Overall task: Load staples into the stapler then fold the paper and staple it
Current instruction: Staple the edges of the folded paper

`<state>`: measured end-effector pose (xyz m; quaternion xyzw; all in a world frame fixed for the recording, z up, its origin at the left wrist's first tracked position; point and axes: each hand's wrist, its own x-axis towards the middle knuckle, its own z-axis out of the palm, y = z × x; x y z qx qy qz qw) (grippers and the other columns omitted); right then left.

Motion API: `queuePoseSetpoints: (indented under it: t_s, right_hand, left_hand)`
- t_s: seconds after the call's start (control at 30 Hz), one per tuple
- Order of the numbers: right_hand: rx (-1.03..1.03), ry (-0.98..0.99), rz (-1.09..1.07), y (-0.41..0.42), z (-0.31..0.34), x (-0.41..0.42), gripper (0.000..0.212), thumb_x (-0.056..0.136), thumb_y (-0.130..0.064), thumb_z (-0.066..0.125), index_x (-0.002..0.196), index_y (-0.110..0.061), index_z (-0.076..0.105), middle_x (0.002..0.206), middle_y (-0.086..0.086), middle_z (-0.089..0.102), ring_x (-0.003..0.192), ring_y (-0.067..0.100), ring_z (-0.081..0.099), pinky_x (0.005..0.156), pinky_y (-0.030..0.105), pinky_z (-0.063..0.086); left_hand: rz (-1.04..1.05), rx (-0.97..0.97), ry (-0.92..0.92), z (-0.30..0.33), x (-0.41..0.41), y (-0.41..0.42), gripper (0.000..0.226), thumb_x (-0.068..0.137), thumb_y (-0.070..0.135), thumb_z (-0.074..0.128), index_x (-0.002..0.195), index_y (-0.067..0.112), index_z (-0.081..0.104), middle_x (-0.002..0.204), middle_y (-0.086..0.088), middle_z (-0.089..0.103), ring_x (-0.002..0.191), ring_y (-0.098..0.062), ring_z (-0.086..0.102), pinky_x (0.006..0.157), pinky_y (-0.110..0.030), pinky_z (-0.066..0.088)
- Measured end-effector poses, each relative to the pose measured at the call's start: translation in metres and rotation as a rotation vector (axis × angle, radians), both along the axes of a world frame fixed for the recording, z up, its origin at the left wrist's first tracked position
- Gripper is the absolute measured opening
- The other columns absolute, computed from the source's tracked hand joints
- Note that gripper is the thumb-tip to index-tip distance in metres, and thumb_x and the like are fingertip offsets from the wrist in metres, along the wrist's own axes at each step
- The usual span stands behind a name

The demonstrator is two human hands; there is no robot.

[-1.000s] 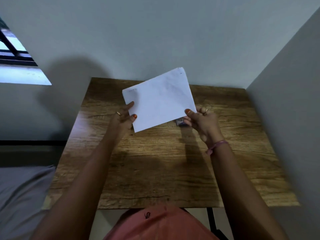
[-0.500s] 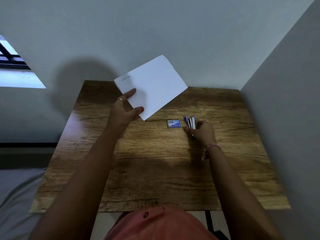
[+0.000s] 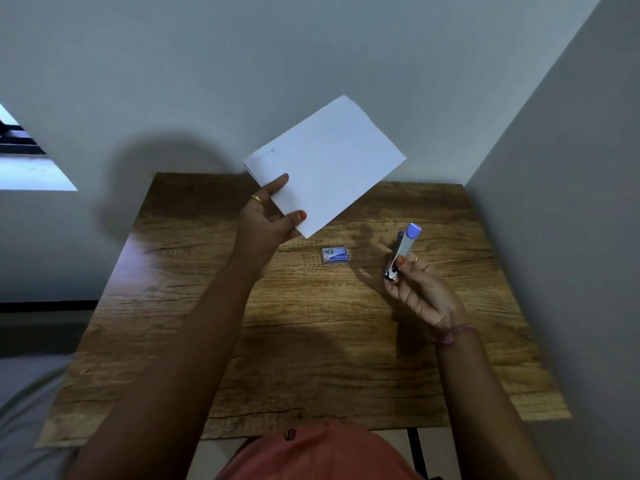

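Note:
My left hand (image 3: 266, 220) pinches the near corner of a folded white paper (image 3: 329, 161) and holds it up above the far half of the wooden table (image 3: 311, 341). My right hand (image 3: 420, 289) grips a small silver stapler with a purple tip (image 3: 401, 252), lifted off the table at the right, tip pointing away from me. A small blue staple box (image 3: 335, 255) lies flat on the table between the two hands.
The table stands against a grey wall at the back and another wall close on the right. A window (image 3: 24, 161) shows at the far left. A grey cushion (image 3: 24, 410) lies at the lower left. My orange-red garment (image 3: 311, 455) is at the near edge.
My right hand let go of the paper, dropped to the table, took the stapler and lifted it. My left hand kept the paper and raised it up and back.

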<state>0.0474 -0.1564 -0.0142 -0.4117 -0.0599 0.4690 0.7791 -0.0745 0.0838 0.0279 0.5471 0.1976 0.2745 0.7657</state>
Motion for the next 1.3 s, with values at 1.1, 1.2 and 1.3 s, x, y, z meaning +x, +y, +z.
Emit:
queuePoseSetpoints:
  t_s: [1.1, 1.2, 1.3]
  right_hand:
    - [-0.181, -0.292, -0.138, 0.032, 0.070, -0.035, 0.027, 0.081, -0.045, 0.062, 0.085, -0.019, 0.069, 0.072, 0.002, 0.062, 0.063, 0.011, 0.056, 0.055, 0.021, 0.051]
    - [-0.098, -0.244, -0.092, 0.032, 0.072, -0.035, 0.023, 0.079, -0.038, 0.064, 0.086, -0.016, 0.069, 0.073, 0.002, 0.063, 0.068, 0.013, 0.058, 0.055, 0.022, 0.050]
    - [-0.086, -0.193, -0.064, 0.030, 0.072, -0.033, 0.020, 0.078, -0.036, 0.067, 0.084, -0.018, 0.071, 0.075, 0.003, 0.066, 0.071, 0.013, 0.062, 0.059, 0.024, 0.053]
  left_hand:
    - [-0.142, 0.264, 0.027, 0.037, 0.033, -0.058, 0.057, 0.081, -0.001, 0.069, 0.129, 0.026, 0.056, 0.093, 0.021, 0.072, 0.093, -0.016, 0.071, 0.077, -0.037, 0.059]
    - [-0.152, 0.328, 0.036, 0.040, 0.032, -0.059, 0.057, 0.080, 0.001, 0.070, 0.127, 0.029, 0.058, 0.099, 0.019, 0.069, 0.094, -0.017, 0.071, 0.082, -0.043, 0.058]
    - [-0.166, 0.391, 0.064, 0.043, 0.029, -0.057, 0.057, 0.080, 0.006, 0.072, 0.123, 0.039, 0.058, 0.089, 0.015, 0.073, 0.091, -0.022, 0.072, 0.083, -0.046, 0.058]
